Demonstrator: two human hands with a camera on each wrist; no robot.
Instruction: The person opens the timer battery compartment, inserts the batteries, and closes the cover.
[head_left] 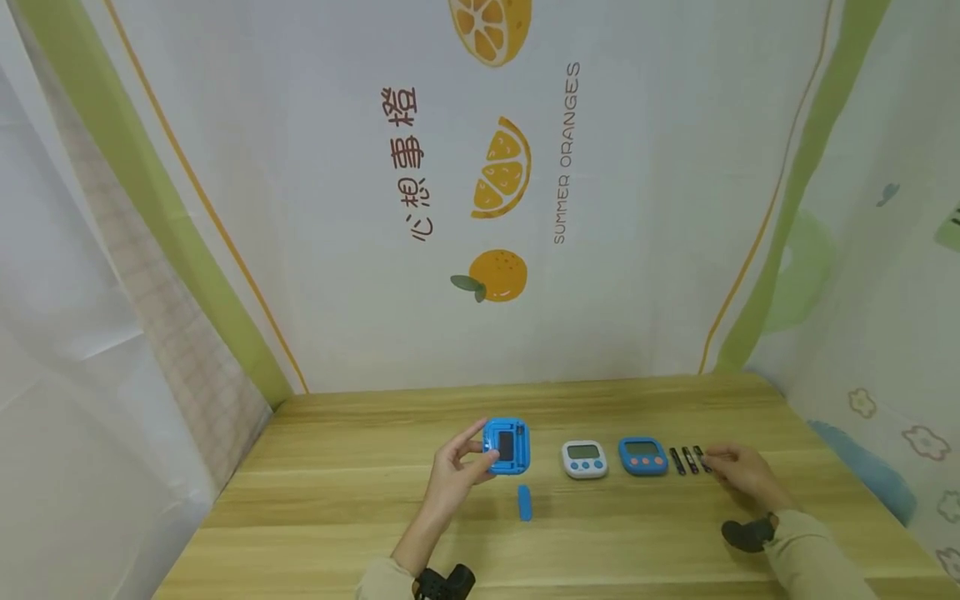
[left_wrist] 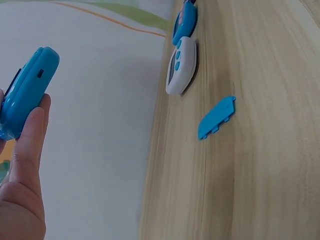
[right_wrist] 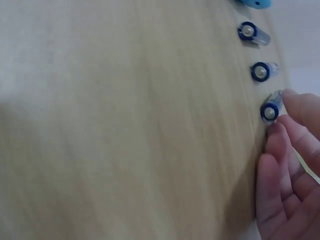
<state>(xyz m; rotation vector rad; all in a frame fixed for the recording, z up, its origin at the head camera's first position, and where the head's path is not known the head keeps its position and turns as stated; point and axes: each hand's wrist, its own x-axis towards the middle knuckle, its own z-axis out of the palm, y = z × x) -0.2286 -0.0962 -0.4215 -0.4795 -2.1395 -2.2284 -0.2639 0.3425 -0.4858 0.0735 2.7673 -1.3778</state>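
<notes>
Held timer (head_left: 507,447): raised over the table (head_left: 615,542), back turned toward the head camera; blue, rounded corners, a dark rectangle in the middle.
Slot (head_left: 521,454): uncovered, along the right side of that back; a dark spot shows at its upper end, too small to make out, so what it holds cannot be told.
Left hand (head_left: 454,473): grips the held timer, thumb across the back, fingers on the other side.
Cover (head_left: 525,503): blue strip with small tabs along one edge, flat on the wood, nearer the person than the held timer.
White timer (head_left: 584,460): screen up, three blue buttons, apart from its neighbours.
Blue timer (head_left: 643,457): screen up, pinkish buttons, just beside the row of batteries.
Batteries: left one (head_left: 677,461) and middle one (head_left: 690,460) lie side by side with slim gaps.
Right battery (right_wrist: 270,109): slanted against the other two.
Right hand (head_left: 742,473): thumb and fingertip pinch the right battery.
Edges: far edge meets the orange-printed cloth (head_left: 337,292); broad wood separates left hand and left edge, less from right hand to right edge.
</notes>
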